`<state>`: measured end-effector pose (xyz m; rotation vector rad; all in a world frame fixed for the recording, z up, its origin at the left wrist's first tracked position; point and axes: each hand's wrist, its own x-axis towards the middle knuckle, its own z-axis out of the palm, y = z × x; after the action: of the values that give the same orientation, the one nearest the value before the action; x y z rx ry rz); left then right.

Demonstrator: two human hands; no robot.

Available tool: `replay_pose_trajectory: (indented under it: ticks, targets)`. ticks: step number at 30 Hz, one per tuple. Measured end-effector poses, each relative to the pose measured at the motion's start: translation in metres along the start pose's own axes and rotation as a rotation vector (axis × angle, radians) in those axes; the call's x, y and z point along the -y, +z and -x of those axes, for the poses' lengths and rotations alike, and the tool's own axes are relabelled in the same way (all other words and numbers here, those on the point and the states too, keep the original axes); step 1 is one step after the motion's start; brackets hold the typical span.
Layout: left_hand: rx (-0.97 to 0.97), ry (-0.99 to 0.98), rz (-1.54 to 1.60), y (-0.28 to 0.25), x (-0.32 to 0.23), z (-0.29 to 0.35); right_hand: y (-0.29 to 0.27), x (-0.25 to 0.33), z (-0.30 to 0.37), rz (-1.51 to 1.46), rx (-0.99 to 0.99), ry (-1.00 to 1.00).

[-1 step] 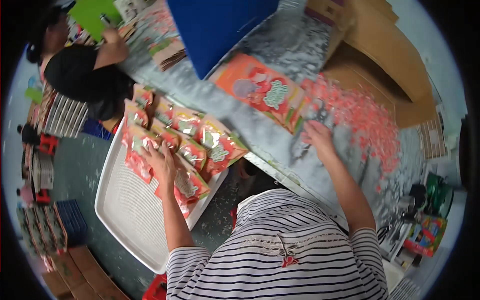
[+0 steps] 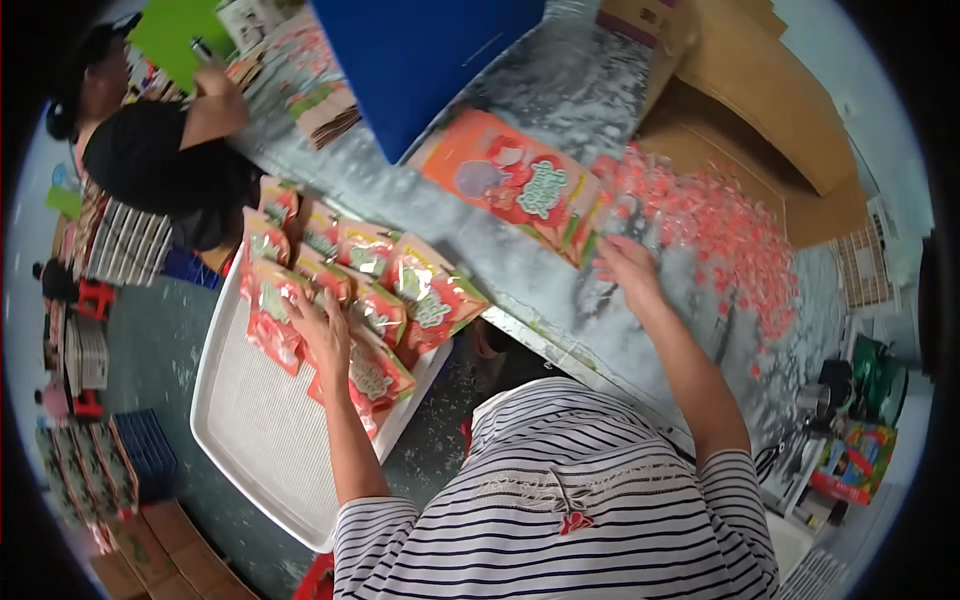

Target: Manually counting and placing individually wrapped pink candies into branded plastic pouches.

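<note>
My left hand (image 2: 324, 328) rests on several filled pouches with its fingers spread. These shiny red and pink pouches (image 2: 426, 294) lie bunched on the far part of a white tray (image 2: 262, 425). Over the table, my right hand (image 2: 628, 268) is held with fingers apart and nothing visible in it. Its fingertips are beside the near right end of a flat, orange-red printed bag (image 2: 508, 178); whether they touch it I cannot tell. To the right of that bag, small pink-red wrapped pieces (image 2: 715, 225) are scattered over the grey table (image 2: 560, 300).
A blue panel (image 2: 425, 60) stands behind the flat bag. On the right, an opened cardboard box (image 2: 770, 110) borders the pink-red pieces. A stack of flat bags (image 2: 325, 118) lies at the far left, near a co-worker in black (image 2: 165, 155). Brown cartons (image 2: 165, 550) sit at lower left.
The whole view has shifted slightly. Both hands keep nearly the same places beside the pouches and the flat bag.
</note>
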<state>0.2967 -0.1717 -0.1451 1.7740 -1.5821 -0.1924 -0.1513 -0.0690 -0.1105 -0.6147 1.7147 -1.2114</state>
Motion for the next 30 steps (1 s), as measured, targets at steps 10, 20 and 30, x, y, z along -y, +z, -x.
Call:
replay_pose_trajectory:
  ticks: [10,20,30]
  targets:
    - [0.250,0.251,0.111,0.012,-0.115,0.054,0.040,0.027,-0.039,0.449,-0.219,-0.395]
    - [0.283,0.329,0.102,0.013,-0.132,0.068,0.037,0.002,-0.067,0.436,-0.257,-0.260]
    - [0.263,0.500,0.174,0.004,-0.174,0.080,-0.036,-0.002,0.003,-0.506,0.164,0.119]
